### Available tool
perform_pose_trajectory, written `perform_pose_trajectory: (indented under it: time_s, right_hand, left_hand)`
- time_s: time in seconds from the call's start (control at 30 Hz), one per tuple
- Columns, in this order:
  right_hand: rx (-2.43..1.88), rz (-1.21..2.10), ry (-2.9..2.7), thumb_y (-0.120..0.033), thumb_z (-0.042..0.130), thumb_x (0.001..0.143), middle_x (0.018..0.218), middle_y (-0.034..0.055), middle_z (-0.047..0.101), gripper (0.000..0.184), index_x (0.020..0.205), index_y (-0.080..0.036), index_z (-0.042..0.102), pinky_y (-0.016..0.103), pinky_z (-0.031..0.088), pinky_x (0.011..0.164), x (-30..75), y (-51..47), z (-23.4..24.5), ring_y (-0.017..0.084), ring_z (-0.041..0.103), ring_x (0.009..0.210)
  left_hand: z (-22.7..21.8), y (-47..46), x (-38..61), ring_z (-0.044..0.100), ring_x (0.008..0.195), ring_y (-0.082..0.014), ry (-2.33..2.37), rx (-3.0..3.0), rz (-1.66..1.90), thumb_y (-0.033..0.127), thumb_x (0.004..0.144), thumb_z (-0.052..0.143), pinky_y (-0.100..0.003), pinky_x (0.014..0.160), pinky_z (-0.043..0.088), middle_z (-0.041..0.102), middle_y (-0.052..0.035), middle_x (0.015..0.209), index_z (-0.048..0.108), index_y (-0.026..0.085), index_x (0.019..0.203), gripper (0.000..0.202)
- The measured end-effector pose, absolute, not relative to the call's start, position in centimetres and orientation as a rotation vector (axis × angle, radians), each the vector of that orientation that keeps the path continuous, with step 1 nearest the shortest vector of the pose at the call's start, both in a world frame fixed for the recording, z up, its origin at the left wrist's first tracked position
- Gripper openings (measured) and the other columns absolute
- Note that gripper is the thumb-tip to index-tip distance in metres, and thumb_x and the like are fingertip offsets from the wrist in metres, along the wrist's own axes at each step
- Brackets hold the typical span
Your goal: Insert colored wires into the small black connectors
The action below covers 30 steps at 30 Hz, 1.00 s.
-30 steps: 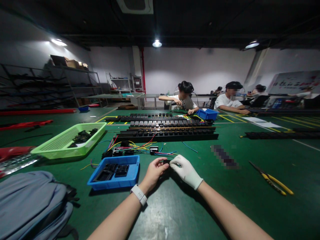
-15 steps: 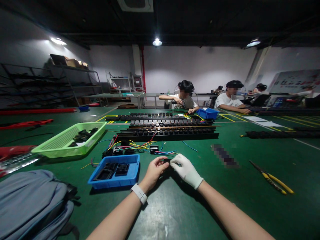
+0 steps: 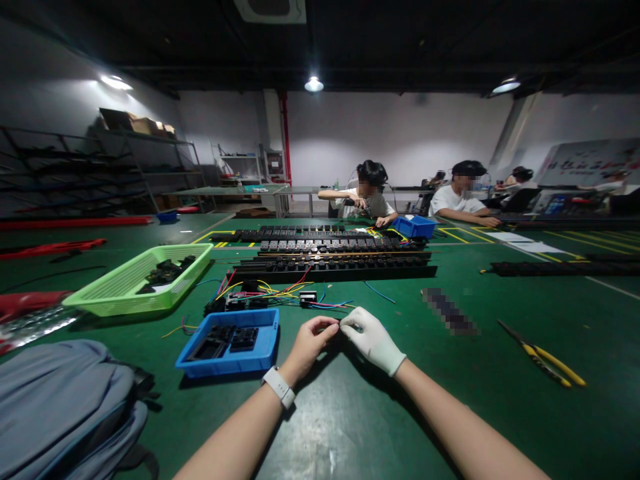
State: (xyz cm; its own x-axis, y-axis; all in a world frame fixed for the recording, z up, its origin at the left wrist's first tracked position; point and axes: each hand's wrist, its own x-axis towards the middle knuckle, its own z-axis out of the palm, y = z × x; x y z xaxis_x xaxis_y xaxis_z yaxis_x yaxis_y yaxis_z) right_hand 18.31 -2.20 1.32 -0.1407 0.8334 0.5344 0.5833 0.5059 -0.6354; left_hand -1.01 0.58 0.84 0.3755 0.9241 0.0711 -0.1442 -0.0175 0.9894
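My bare left hand [image 3: 311, 347], a pale watch on its wrist, pinches a small black part [image 3: 340, 321] between thumb and fingers. Meeting it from the other side, my white-gloved right hand [image 3: 371, 340] has its fingertips closed on the same part. Most of that part is hidden by the fingers, so its shape cannot be made out. Left of my hands stands a blue tray [image 3: 270, 347] with black plastic pieces [image 3: 245, 339] in it. Just beyond my fingers lie coloured wires [image 3: 280, 290] and a black module with a white face [image 3: 309, 299].
Long black strips of sockets [image 3: 345, 270] lie across the table. A green basket [image 3: 100, 300] of black parts and a grey-blue backpack [image 3: 55, 407] are at left. Yellow-handled pliers [image 3: 550, 363] lie at right, near a pixelated object [image 3: 450, 312]. Two people sit opposite.
My fingers have shifted slightly around the small black part, and less of it shows now. Both hands stay in nearly the same place.
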Motion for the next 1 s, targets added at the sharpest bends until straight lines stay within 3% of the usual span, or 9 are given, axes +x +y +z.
perform_pose_trajectory:
  time_s: [1.0]
  right_hand:
    - [-1.225,0.335,-1.839,-0.021,0.065,0.094,0.089,0.0017,0.064,0.013,0.084,-0.023,0.073,0.030,0.047,0.082,18.21,-2.19,1.24,0.018,0.061,0.086]
  left_hand:
    - [1.33,0.49,-0.89,0.064,0.078,-0.0169,0.845,1.316,1.026,0.048,0.072,0.085,-0.024,0.063,0.046,0.074,-0.0097,0.092,0.078,0.015,0.096,0.042]
